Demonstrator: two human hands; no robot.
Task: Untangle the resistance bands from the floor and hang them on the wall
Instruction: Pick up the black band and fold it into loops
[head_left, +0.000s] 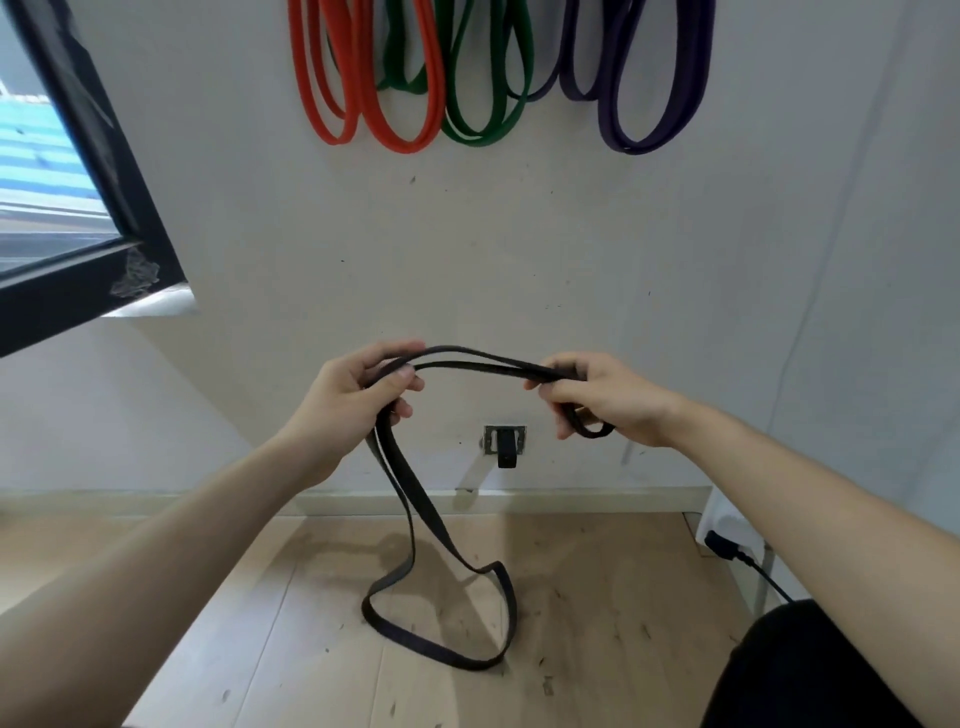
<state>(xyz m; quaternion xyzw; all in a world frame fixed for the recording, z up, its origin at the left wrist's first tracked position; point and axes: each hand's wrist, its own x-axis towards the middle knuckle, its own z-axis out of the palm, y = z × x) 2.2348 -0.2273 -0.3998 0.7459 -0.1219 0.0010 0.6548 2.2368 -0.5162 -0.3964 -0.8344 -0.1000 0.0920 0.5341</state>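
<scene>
The pale wall (519, 249) filled most of the frame, meeting a light wooden floor (597, 597) at a skirting board (519, 501) in the lower third. A black window frame (104, 171) slanted across the upper left.

Along the top centre, red bands (363, 93), green bands (467, 119) and purple bands (649, 119) hung against the wall in that order from left to right. Their tops were cut off by the frame edge, so there were perhaps 2 loops of each colour.

The black band (422, 499) sat at centre frame. 2 of its strands ran between the hands, sagging slightly at the right. From the left side it dropped in a long loop whose lower end lay curled on the floor.

The left hand (343, 400), at centre left, had its grip clamped on the black band, with thumb and fingers pinching the strands. The right hand (608, 395), at centre right, had its grip clamped on the band's other end, and a short loop stuck out below the fingers.

Dark clothing (805, 670) showed in the lower right corner. A small metal plate (505, 441) with a black piece on it was fixed to the wall below the hands. A black plug (722, 545) with its cable lay at the right edge.
</scene>
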